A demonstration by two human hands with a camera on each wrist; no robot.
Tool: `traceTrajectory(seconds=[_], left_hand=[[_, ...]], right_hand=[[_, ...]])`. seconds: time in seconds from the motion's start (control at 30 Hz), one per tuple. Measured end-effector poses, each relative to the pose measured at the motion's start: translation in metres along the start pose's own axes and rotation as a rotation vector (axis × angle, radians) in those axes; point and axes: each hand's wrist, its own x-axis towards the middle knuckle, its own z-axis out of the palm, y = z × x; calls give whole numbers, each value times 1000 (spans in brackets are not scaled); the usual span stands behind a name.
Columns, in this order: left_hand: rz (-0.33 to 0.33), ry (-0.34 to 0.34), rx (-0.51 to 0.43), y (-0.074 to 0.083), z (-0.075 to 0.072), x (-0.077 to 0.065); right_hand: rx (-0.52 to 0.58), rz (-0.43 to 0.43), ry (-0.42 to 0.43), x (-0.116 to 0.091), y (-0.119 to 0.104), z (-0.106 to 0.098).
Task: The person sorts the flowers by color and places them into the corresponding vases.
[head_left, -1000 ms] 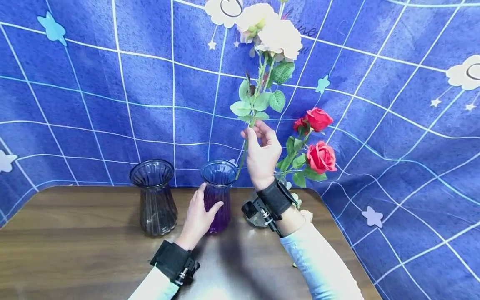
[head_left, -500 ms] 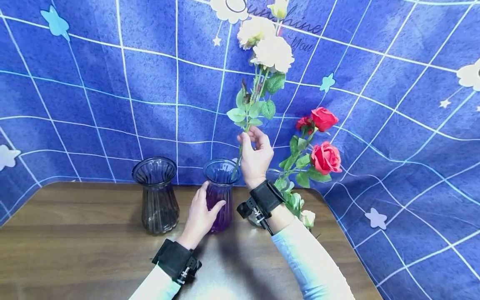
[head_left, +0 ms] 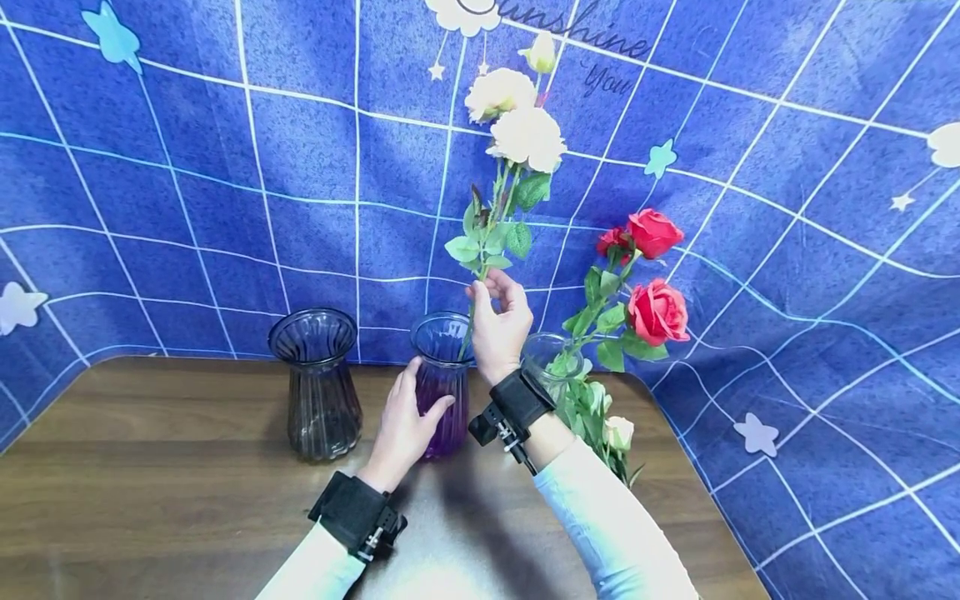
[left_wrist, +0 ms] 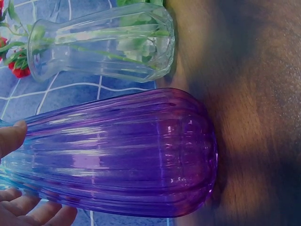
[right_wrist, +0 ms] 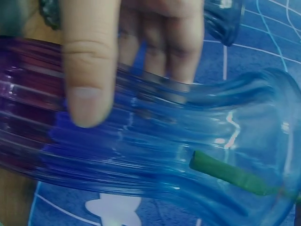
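Note:
A blue-to-purple ribbed glass vase (head_left: 447, 406) stands upright on the table. My left hand (head_left: 401, 429) holds it around the neck and upper body, thumb (right_wrist: 89, 101) on the near side and fingers behind. My right hand (head_left: 501, 325) pinches the green stem of an artificial flower spray (head_left: 527, 137) with large white blooms, a bud and leaves. The spray stands nearly upright above the vase. Its cut stem end (right_wrist: 225, 172) shows within the vase's flared mouth in the right wrist view.
To the left stands a dark grey glass vase (head_left: 322, 417). At right, a clear glass vase (left_wrist: 103, 42) holds red roses (head_left: 657, 312). White roses (head_left: 618, 433) lie on the wooden table (head_left: 150, 467) beside it. A blue curtain (head_left: 300, 167) hangs behind.
My right hand has moved down and left with the white flower spray, bringing the stem's end into the vase mouth. My left hand stays on the purple vase.

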Motion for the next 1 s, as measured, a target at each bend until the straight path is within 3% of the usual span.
traceTrajectory(seconds=[0.47, 0.77, 1.0], left_hand=[[10, 12, -13, -2, 1, -1], [9, 3, -13, -2, 0, 1], [-6, -3, -5, -2, -1, 0]], right_hand=[[-75, 20, -108, -12, 8, -12], [-199, 50, -204, -11, 6, -20], [-168, 106, -249, -11, 3, -22]])
